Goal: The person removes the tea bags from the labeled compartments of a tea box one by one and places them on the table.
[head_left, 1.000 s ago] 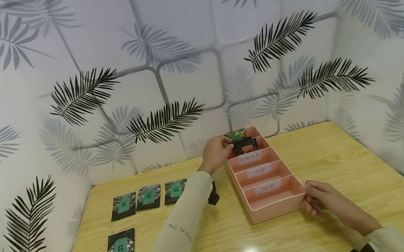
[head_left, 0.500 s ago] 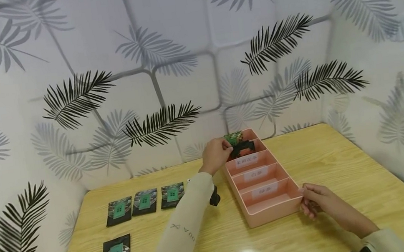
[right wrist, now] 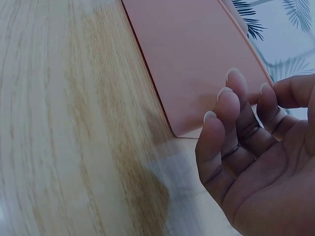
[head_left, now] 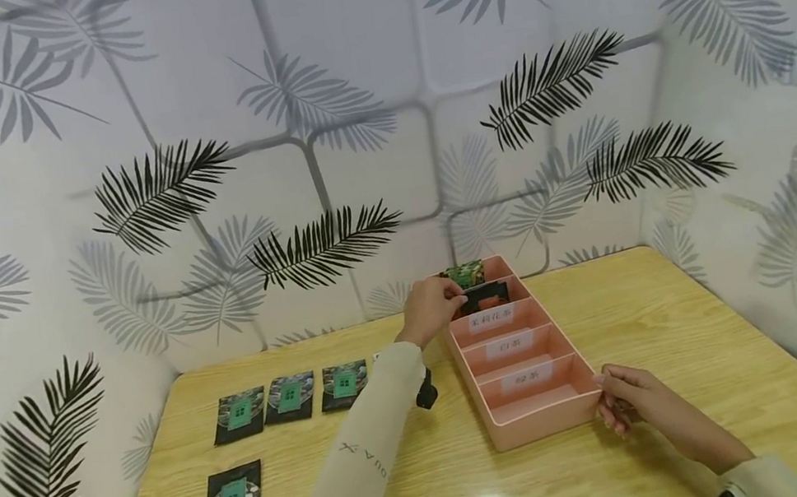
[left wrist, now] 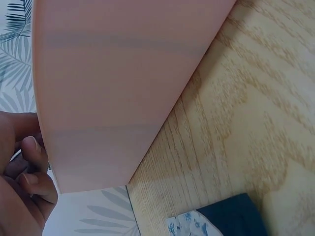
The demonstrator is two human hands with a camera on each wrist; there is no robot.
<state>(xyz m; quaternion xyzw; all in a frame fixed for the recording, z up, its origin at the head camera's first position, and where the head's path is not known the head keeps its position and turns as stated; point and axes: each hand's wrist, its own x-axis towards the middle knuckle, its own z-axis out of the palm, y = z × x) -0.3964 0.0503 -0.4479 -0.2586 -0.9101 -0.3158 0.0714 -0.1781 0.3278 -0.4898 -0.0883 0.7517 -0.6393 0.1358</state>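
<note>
Tea organizer (head_left: 545, 423), pink — pinching black sachet (head_left: 481, 297) in second-farthest compartment (head_left: 514, 288) with left hand (head_left: 430, 309), gripping near right corner with right hand (head_left: 635, 395).

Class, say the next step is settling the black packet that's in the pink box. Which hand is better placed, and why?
Left, probably: the left hand is already at the black packet, near the far end of the pink box. The right hand pinches the near right corner, away from that packet.

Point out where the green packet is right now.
In the head view, slightly right of centre, the green packet is in the farthest compartment of the pink box, just beyond the black packet by the left hand.
</note>
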